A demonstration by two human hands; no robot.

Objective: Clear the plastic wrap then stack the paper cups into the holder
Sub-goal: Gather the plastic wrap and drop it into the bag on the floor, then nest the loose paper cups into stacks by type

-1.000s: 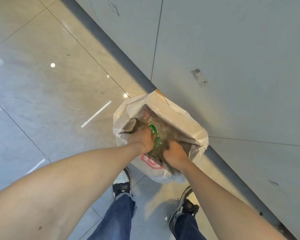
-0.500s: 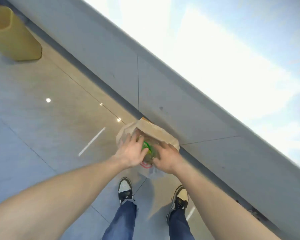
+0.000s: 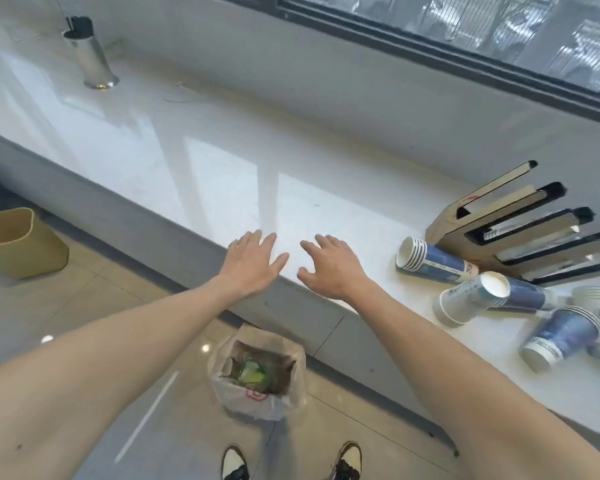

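Several short stacks of blue-and-white paper cups lie on their sides on the white counter (image 3: 222, 174) at the right: one stack (image 3: 430, 263) near the wooden cup holder (image 3: 510, 230), another (image 3: 475, 299) in front of it, a third (image 3: 561, 336) nearest the edge. The holder has several slanted slots with black rims. Crumpled plastic wrap (image 3: 253, 372) with green print sits inside the white bin bag (image 3: 257, 400) on the floor below. My left hand (image 3: 253, 265) and my right hand (image 3: 329, 266) hover over the counter's front edge, both empty with fingers spread.
A shiny metal cylinder (image 3: 90, 53) stands at the counter's far left. A tan bin (image 3: 14, 244) sits on the floor at the left. A dark-framed window (image 3: 465, 36) runs along the back wall. My two shoes (image 3: 291, 462) are at the bottom.
Both hands left the plastic wrap in the bin bag and rose to the counter edge, empty. The view lifted from the floor to the counter with the cups and holder.
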